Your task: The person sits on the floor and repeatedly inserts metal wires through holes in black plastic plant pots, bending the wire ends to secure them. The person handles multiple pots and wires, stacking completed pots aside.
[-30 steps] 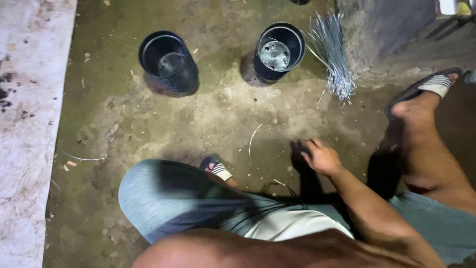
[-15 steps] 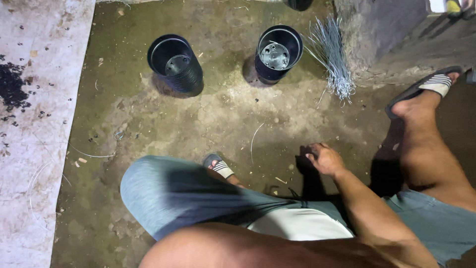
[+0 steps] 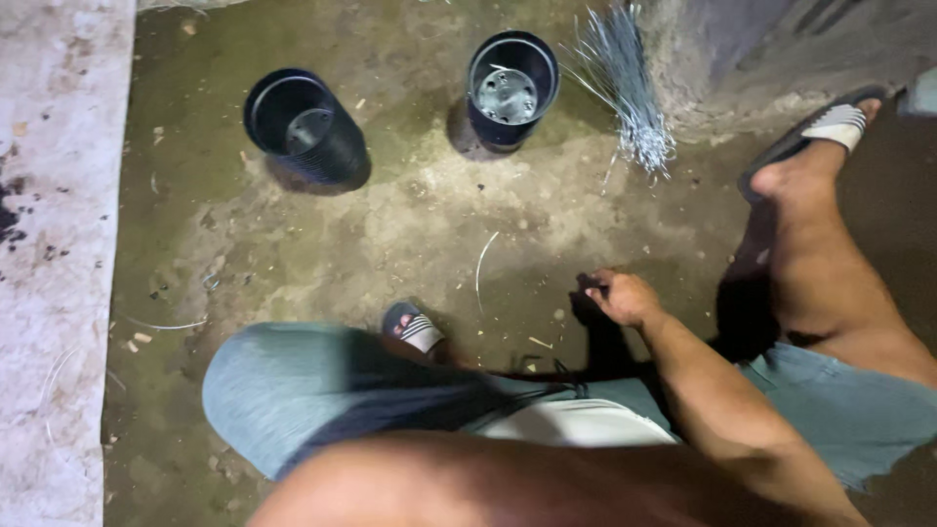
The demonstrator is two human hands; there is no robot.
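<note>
**Two pots, one wire bundle, one hand in view**

Two black plastic pots stand on the dirty concrete floor [image 3: 322, 244], well apart from each other. The left pot [image 3: 305, 125] tilts toward the camera; the right pot [image 3: 511, 86] stands nearly upright, its holed bottom showing. Both are empty. Judgement: they are light, thin-walled and somewhat flexible, best taken by the rim or with the fingers inside the wall; they would tip easily if knocked.

A bundle of thin grey wires [image 3: 625, 93] lies just beside the right pot, fanned out against a rough stone block [image 3: 781, 49]. Judgement: the wires are light, springy and prone to scatter, with sharp ends; a grip around the middle of the bundle would hold them together.

A pale slab [image 3: 59, 244] with dark soil specks runs along the left edge.

The person squats, knees in blue shorts. A sandalled foot [image 3: 815, 146] is stretched to the right, another sandal [image 3: 412, 327] shows under the left knee.

The right hand [image 3: 620, 298] hangs low over the floor with the fingers curled together; whether it pinches anything I cannot tell. The left hand is out of view.

Nearest that hand, a single curved wire [image 3: 483, 263] lies loose on the floor. Judgement: it is thin, flat to the ground and hard to pinch; lift it at one end. Nothing stands between hand and wire; small debris lies around.
</note>
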